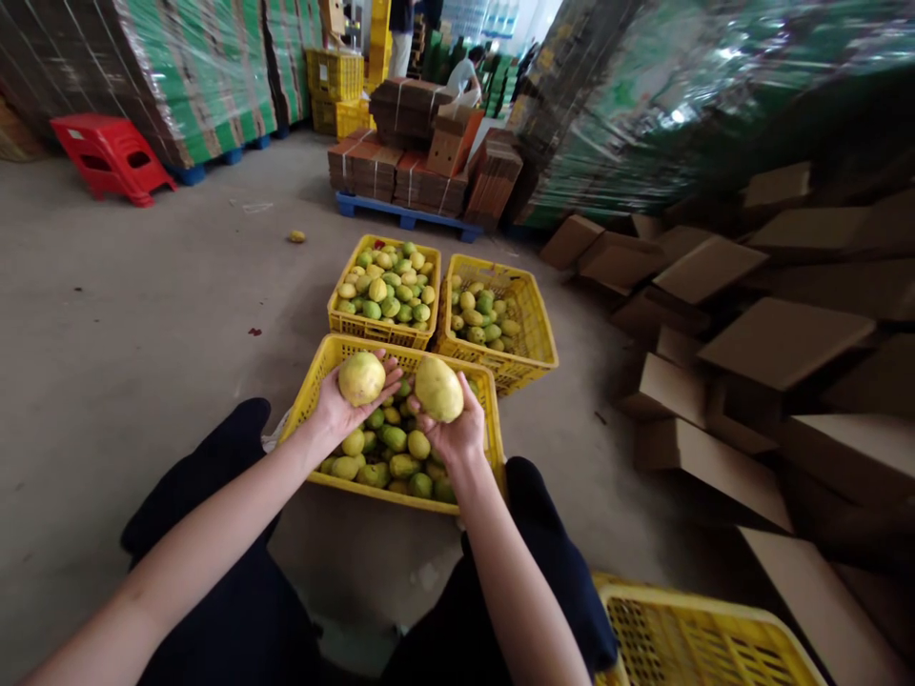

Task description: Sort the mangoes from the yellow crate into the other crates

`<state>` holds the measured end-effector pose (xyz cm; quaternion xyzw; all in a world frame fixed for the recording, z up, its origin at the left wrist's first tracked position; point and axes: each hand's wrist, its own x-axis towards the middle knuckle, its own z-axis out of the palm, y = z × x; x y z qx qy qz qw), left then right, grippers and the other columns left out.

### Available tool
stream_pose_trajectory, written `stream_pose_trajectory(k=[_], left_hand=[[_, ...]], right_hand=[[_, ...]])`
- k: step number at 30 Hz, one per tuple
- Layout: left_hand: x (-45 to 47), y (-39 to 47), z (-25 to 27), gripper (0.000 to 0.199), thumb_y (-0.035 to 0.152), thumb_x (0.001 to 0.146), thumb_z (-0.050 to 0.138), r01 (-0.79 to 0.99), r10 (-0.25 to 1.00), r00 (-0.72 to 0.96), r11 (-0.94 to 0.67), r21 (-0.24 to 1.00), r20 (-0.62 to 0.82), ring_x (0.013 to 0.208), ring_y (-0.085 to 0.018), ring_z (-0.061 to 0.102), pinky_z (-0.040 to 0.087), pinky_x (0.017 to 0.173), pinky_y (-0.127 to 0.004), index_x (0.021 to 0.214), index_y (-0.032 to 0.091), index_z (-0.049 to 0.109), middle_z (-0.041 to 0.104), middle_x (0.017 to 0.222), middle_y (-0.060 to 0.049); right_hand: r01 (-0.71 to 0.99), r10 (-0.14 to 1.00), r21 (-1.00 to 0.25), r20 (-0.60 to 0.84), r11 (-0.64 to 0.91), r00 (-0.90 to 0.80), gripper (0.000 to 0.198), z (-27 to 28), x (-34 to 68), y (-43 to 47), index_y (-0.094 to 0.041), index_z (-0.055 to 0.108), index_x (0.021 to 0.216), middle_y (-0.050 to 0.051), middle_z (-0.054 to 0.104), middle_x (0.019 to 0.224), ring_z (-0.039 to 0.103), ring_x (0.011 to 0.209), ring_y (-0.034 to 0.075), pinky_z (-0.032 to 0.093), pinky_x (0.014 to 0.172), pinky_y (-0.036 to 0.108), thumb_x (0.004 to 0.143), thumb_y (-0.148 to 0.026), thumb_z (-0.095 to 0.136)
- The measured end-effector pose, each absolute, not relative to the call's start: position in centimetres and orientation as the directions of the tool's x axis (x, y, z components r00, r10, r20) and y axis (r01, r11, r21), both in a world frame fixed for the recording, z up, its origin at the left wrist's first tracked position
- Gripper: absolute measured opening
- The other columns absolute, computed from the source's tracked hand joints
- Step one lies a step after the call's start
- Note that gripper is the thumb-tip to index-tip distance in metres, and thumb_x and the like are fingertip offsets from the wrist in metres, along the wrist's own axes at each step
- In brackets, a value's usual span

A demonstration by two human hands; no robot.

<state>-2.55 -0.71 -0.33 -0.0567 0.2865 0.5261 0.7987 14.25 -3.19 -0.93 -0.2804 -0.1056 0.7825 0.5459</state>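
My left hand [346, 400] is turned palm up, with a round yellow fruit [361, 378] resting in it and the fingers stretched out beside it. In my right hand [457, 429] sits a larger, more oval yellow fruit [438, 389], cupped by the fingers and thumb. Both fruits are smooth and pale with slight blotches; their exact kind is unclear. Under my hands stands a yellow plastic crate [392, 497] between my knees, holding many green and yellow fruits [393, 437]. My hands and forearms hide part of its contents.
Ahead are a full crate [384, 331] and a partly filled crate [533, 314] of similar fruit. Another yellow crate [704, 634] is at lower right. Open cardboard boxes [786, 341] crowd the right. A red stool [114, 157], a loaded blue pallet [407, 217] and a seated person [464, 76] are farther back.
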Motion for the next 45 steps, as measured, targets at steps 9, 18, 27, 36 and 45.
stream_pose_trajectory(k=[9,18,27,36,45], left_hand=[[-1.5,-1.2,0.7,0.035,0.025,0.090,0.042,-0.897,0.835,0.251,0.390,0.206,-0.490,0.085,-0.025,0.074,0.062,0.065,-0.035,0.116,0.016,0.065,0.074,0.093,-0.011],[0.9,-0.7,0.8,0.039,0.017,0.084,0.040,-0.926,0.805,0.280,0.370,0.073,-0.523,0.089,-0.027,0.075,0.062,0.074,-0.041,0.114,0.018,0.065,0.075,0.089,-0.009],[2.3,-0.9,-0.2,0.031,0.019,0.085,0.043,-0.899,0.792,0.311,0.425,0.109,-0.526,0.077,-0.019,0.073,0.059,0.072,-0.029,0.103,0.022,0.067,0.074,0.080,-0.006],[2.6,-0.5,0.0,0.037,0.022,0.087,0.042,-0.930,0.770,0.226,0.352,0.102,-0.597,0.075,-0.021,0.072,0.060,0.071,-0.032,0.115,0.016,0.065,0.072,0.079,-0.007],[2.9,0.1,0.1,0.034,0.025,0.096,0.041,-0.922,0.802,0.174,0.337,0.192,-0.572,0.084,-0.025,0.071,0.060,0.077,-0.038,0.120,0.015,0.062,0.073,0.096,-0.011]], right_hand=[[-0.899,0.956,-0.400,-0.288,-0.177,-0.060,0.022,0.1,14.5,-3.7,-0.025,0.070,0.100,0.004,0.076,0.093,0.071,0.076,0.019,0.058,0.058,0.028,0.089,-0.038,0.056],[-0.951,0.925,-0.295,-0.378,-0.090,0.030,0.029,-1.6,14.0,-3.2,-0.025,0.070,0.102,0.001,0.077,0.091,0.072,0.078,0.019,0.060,0.074,0.034,0.089,-0.046,0.054],[-0.922,0.929,-0.385,-0.354,-0.045,0.103,0.027,-1.9,14.0,-3.0,-0.027,0.069,0.095,-0.001,0.076,0.089,0.070,0.073,0.018,0.060,0.076,0.035,0.087,-0.049,0.057],[-0.932,0.933,-0.353,-0.357,-0.083,0.052,0.033,-3.6,14.4,-2.8,-0.021,0.071,0.101,0.006,0.078,0.092,0.074,0.088,0.023,0.060,0.086,0.038,0.086,-0.048,0.059],[-0.894,0.961,-0.441,-0.273,-0.078,0.050,0.023,-3.4,14.1,-2.5,-0.021,0.070,0.106,0.003,0.078,0.085,0.074,0.090,0.023,0.057,0.094,0.039,0.086,-0.031,0.065]])
